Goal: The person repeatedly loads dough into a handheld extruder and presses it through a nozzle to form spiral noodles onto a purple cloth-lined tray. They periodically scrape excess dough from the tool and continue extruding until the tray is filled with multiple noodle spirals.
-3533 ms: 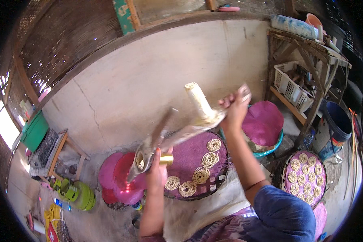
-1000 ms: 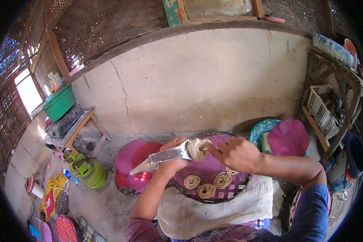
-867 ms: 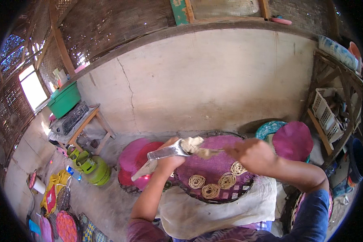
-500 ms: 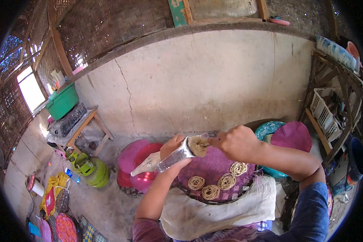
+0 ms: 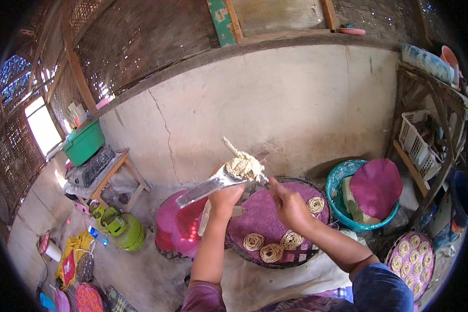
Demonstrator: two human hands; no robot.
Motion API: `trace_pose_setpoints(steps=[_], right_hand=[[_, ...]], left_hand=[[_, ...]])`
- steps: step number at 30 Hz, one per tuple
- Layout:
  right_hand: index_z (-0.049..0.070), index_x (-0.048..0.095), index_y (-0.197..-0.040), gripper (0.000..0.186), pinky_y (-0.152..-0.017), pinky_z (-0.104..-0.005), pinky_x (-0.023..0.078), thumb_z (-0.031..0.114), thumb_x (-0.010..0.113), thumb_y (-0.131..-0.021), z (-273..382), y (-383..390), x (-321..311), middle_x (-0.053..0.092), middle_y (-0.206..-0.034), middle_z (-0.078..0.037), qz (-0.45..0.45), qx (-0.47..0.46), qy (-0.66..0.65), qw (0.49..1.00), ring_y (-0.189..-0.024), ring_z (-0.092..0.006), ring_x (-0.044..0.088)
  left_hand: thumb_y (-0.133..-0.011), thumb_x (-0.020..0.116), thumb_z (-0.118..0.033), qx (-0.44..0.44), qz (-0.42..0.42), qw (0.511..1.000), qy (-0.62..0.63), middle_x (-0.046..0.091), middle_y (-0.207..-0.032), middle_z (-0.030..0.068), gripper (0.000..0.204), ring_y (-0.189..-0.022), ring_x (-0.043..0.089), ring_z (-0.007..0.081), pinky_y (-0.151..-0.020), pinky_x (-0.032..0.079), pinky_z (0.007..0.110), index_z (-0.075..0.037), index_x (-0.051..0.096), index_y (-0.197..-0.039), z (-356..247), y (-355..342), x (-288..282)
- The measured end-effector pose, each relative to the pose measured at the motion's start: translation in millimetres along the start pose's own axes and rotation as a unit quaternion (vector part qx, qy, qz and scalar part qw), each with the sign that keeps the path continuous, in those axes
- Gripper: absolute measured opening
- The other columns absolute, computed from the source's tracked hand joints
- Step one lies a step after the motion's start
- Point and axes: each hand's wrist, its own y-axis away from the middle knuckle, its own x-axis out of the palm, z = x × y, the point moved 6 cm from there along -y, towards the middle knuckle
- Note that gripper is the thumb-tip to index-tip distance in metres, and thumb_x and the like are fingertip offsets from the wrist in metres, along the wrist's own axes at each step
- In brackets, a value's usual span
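My left hand (image 5: 226,198) is wrapped round a silver, long-handled tool (image 5: 207,189), tilted with its wide end up. Pale, lumpy dough (image 5: 244,167) is heaped on that end, and a thick strand pokes out to the upper left. A second, whitish handle (image 5: 206,217) shows below the hand. Close to the dough's right side, my right hand (image 5: 292,209) has its fingers curled. A small dark piece shows at its fingertips, too small to name. Beneath both hands lies a round woven tray (image 5: 281,265) with a purple mat (image 5: 260,208) and several coiled dough nests (image 5: 271,253).
A teal basin (image 5: 334,193) with a purple disc (image 5: 376,188) stands right of the tray. Another tray of nests (image 5: 411,262) lies at lower right. Pink and red discs (image 5: 174,218) are at left, beyond them green gas cylinders (image 5: 126,229). A wooden shelf (image 5: 426,140) stands right.
The tool has tilted, and its dough now bulges out in a lump with a strand sticking up. My right hand has moved lower and nearer. The view has shifted, showing the right-hand tray.
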Motion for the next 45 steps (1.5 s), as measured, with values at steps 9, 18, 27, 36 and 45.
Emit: trace_pose_setpoints(steps=[9, 18, 27, 36, 45], right_hand=[[-0.001, 0.058, -0.126, 0.035, -0.075, -0.0375, 0.052, 0.012, 0.059, -0.094, -52, 34, -57, 0.064, -0.097, -0.031, 0.119, 0.198, -0.054, 0.971, -0.093, -0.0244, 0.069], [0.004, 0.058, -0.129, 0.035, -0.066, -0.0283, 0.051, 0.02, 0.053, -0.099, -84, 81, -51, 0.066, -0.094, -0.01, 0.197, 0.353, -0.339, 0.85, -0.079, -0.0167, 0.062], [0.01, 0.068, -0.113, 0.032, -0.077, -0.0434, 0.052, 0.028, 0.054, -0.091, -311, 190, -213, 0.07, -0.09, -0.017, 0.35, 0.324, 0.42, 0.772, -0.086, -0.0309, 0.067], [0.008, 0.055, -0.135, 0.063, -0.103, -0.042, 0.041, 0.057, 0.037, -0.099, -143, 101, -89, 0.062, -0.126, -0.015, 0.312, 0.287, -0.231, 0.876, -0.118, -0.0286, 0.056], [0.003, 0.051, -0.122, 0.079, -0.028, -0.0223, 0.034, 0.073, 0.04, -0.088, -20, 111, -4, 0.058, -0.073, -0.013, 0.235, 0.446, -0.749, 0.43, -0.039, -0.0091, 0.042]], left_hand=[[-0.071, 0.074, -0.018, 0.049, -0.02, 0.996, -0.067, 0.069, -0.096, 0.0105, 0.026, -0.089, 0.066, 0.0304, -0.079, 0.052, 0.04, -0.008, 0.068, -0.095, -18, -3, 24], [-0.072, 0.074, -0.02, 0.041, 0.034, 0.996, -0.077, 0.068, -0.093, 0.0113, 0.023, -0.088, 0.065, 0.0315, -0.079, 0.052, 0.041, -0.01, 0.069, -0.093, -31, -20, 67], [-0.075, 0.078, -0.012, 0.025, -0.122, 0.978, 0.164, 0.067, -0.102, 0.0082, 0.043, -0.089, 0.063, 0.0194, -0.083, 0.05, 0.034, 0.0, 0.059, -0.111, 3, -38, -51], [-0.08, 0.055, -0.02, -0.245, 0.008, 0.512, 0.823, 0.045, -0.073, -0.0014, 0.011, -0.061, 0.047, 0.0113, -0.057, 0.04, 0.03, -0.013, 0.047, -0.081, -7, 0, 12], [-0.086, 0.056, -0.014, -0.315, -0.019, 0.586, 0.747, 0.063, -0.101, 0.0079, 0.012, -0.105, 0.059, 0.0259, -0.082, 0.048, 0.034, -0.005, 0.06, -0.092, 15, 74, 67]])
